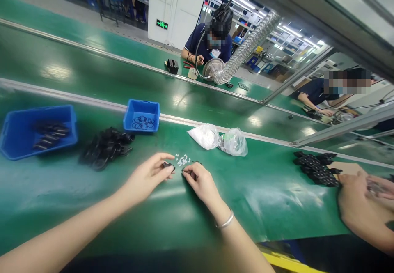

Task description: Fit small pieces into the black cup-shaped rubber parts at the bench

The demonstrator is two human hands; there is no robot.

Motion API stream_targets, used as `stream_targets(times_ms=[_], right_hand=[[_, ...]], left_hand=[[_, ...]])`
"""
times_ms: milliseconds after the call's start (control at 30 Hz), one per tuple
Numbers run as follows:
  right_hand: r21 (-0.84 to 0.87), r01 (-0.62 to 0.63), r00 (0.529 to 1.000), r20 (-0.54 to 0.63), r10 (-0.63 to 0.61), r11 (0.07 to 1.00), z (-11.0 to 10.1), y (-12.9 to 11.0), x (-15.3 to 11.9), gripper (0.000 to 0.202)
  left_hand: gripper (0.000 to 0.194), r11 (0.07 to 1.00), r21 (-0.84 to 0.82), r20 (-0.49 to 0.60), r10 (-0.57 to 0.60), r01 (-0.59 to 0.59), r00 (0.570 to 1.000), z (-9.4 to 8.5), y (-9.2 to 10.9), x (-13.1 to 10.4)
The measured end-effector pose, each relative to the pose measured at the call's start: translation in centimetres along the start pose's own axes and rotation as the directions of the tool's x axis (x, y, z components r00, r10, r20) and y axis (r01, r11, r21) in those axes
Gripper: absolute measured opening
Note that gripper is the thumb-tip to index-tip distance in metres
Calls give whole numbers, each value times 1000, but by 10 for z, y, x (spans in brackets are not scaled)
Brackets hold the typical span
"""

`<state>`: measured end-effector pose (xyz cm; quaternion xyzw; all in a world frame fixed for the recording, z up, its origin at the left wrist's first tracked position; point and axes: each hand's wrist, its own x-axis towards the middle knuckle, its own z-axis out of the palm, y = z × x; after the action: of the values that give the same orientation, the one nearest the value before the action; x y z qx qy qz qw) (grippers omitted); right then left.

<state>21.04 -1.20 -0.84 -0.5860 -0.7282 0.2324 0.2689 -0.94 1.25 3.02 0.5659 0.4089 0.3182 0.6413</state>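
Green covers the bench (pixel 261 201) where the person works; call the space between their hands the dial's centre, straight ahead twelve. The left hand (pixel 150 172) grasps a small black part (pixel 168 166) between thumb and fingers, just left of centre. The right hand (pixel 200 180), a silver bangle (pixel 225 219) at its wrist, is near it with fingertips drawn together, though from where I stand I can't tell whether they pinch anything.

White bits (pixel 182 160) lie scattered at twelve, just beyond the fingers. Between one and two sits a clear bag of white pieces (pixel 205 136), and at two a second bag (pixel 234 142) beside it. A small blue tray (pixel 143 107) of black rings (pixel 143 122) stands near eleven, a black heap (pixel 106 146) at ten, and a larger blue bin (pixel 18 131) of dark tubes (pixel 53 135) further out, between nine and ten. Well out at three lie black pieces (pixel 315 168), near a co-worker's hand (pixel 353 199).
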Motion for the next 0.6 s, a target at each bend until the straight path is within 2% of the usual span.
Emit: stream_targets(times_ms=[100, 233, 333, 600], right_hand=[[-3, 9, 1000, -5, -9, 1000, -1, 1, -1, 8], [-48, 27, 999, -18, -28, 998, -1, 1, -1, 11], [-92, 59, 998, -8, -60, 994, -2, -1, -1, 11], [-127, 103, 994, 48, -97, 987, -7, 1, -2, 10]], left_hand=[[29, 960, -254, 62, -104, 117, 993, 10, -1, 0], [32, 881, -421, 92, -196, 216, 976, 14, -22, 4], [31, 871, -429, 124, -208, 242, 970, 13, -30, 5], [38, 891, -343, 244, -222, 298, 944, 11, -24, 3]])
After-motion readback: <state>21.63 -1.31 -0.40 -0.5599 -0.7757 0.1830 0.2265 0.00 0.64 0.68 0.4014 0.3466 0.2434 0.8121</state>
